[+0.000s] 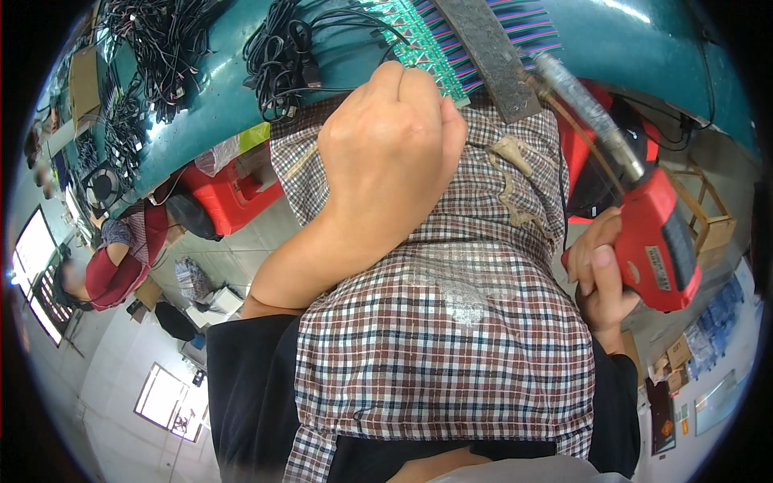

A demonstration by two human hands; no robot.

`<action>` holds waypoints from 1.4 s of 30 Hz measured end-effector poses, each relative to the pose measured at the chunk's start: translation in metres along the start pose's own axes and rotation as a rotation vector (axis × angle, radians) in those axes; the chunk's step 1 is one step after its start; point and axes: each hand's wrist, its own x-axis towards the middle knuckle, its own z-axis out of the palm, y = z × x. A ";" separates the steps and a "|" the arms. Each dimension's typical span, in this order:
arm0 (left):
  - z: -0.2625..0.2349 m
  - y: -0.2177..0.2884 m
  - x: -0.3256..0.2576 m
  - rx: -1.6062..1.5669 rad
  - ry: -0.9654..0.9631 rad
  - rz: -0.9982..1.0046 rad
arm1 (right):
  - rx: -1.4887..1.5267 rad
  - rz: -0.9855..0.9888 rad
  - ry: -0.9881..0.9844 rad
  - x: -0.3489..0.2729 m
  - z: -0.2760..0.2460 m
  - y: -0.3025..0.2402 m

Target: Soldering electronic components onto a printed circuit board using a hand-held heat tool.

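Far left of the board, a small black fan (102, 187) is at the edge of the counter (221, 84). Lower down, also far left of the board, is another person, with a red sleeve (109, 278). Lots of thin black wires (157, 48) lie in a big heap on the counter, well to the left of the board. A red stool (225, 197) is on the floor, lower down and left of the board. Closer to the board, on its left, is a bundle of thick black cables (278, 60). One cable runs from there to the left hand (390, 133).

The left hand is at the low end of the board and hides a bit of it. Its back is up and its fingers are curled in. The fingertips are hidden, so I cannot tell if they pinch anything. The green board (431, 52) lies on the counter near its front edge. A checked apron (451, 346) is below the board, on the person's body.

Just right of the board, a dark bar (487, 52) lies across some coloured wires (527, 28). Lower down and right of the board, the right hand (600, 270) is wrapped around the handle of a red solder gun (656, 241). The gun's metal tube points up toward the bar, and its end is near it. Farthest right of the board is a wooden stool (713, 229).
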 end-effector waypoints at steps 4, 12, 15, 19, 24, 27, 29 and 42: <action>0.001 0.000 -0.001 -0.014 -0.003 0.001 | 0.127 -0.108 0.078 0.015 0.003 -0.006; 0.000 -0.002 -0.004 -0.025 -0.016 -0.001 | 0.139 -0.189 0.140 0.042 0.022 -0.008; -0.003 -0.003 -0.004 -0.031 -0.044 0.012 | 0.126 -0.206 0.136 0.049 0.025 -0.009; -0.018 -0.012 0.005 -0.104 -0.046 0.072 | 0.089 -0.205 0.186 0.058 0.027 -0.012; -0.024 -0.063 0.046 0.171 0.272 0.034 | -0.289 -0.300 0.190 0.085 0.040 -0.010; -0.023 -0.077 0.069 0.196 0.163 0.058 | -0.578 -0.691 0.215 0.113 0.049 0.002; -0.015 -0.084 0.068 0.144 0.100 0.012 | -0.745 -0.855 0.261 0.128 0.063 -0.007; -0.037 -0.091 0.066 -0.763 -0.195 -0.225 | -0.418 -0.634 0.392 0.128 0.070 0.019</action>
